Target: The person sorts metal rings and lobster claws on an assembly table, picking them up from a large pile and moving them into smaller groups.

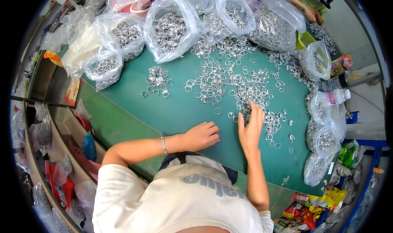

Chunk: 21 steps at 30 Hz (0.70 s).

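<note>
Many loose silver rings (248, 85) lie in a spread heap on the green table (172, 110). My right hand (251, 130) reaches to the near side of this heap, its fingers stretched out and the thumb apart. Its fingertips touch rings there. Close to the table's near edge rests my left hand (201, 135), a bracelet at its wrist. Those fingers are curled in, and whatever they may hold is hidden. A smaller group of rings (158, 82) sits apart on the left side of the table.
Clear plastic bags full of rings (170, 31) line the far edge, with more bags (326, 141) along the right. A white-capped bottle (339, 96) stands at the right. At the far right a person (310, 5) works. Shelves (61, 151) hold bags on the left.
</note>
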### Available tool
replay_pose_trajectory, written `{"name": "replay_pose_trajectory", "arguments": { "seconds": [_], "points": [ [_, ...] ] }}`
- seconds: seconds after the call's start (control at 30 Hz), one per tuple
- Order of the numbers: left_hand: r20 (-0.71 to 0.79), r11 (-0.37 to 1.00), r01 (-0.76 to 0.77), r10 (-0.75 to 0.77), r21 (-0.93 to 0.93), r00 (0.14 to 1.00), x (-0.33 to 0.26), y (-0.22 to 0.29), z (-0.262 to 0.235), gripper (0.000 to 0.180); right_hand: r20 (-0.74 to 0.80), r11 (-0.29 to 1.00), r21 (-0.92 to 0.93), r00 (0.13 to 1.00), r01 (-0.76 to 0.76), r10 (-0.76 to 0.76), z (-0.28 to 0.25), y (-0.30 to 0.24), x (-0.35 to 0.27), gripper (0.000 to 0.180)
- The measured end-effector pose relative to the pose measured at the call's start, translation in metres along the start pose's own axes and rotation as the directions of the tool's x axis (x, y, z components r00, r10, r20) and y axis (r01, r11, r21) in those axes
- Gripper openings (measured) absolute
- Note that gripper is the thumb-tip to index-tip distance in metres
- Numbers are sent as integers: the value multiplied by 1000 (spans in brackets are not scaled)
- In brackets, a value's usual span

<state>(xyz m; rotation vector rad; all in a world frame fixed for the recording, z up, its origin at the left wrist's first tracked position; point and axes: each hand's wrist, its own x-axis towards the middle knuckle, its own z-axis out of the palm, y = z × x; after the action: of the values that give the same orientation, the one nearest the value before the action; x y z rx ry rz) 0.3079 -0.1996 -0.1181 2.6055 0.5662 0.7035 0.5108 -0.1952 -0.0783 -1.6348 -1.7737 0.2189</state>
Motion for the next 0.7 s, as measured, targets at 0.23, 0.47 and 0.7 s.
{"name": "replay_pose_trajectory", "arguments": {
  "seconds": [0.23, 0.47, 0.7],
  "points": [
    [-220, 984, 85, -118, -155, 968, 15, -5, -5, 20, 123, 970, -214, 988, 116, -91, 23, 12, 32, 55],
    [-353, 889, 373, -450, -266, 820, 21, -6, -6, 24, 187, 962, -48, 948, 269, -256, -3, 34, 1, 28],
    [-132, 943, 330, -332, -34, 934, -9, -2, -24, 28, 99, 983, 22, 978, 183, -184, -42, 43, -18, 25]
  ]
}}
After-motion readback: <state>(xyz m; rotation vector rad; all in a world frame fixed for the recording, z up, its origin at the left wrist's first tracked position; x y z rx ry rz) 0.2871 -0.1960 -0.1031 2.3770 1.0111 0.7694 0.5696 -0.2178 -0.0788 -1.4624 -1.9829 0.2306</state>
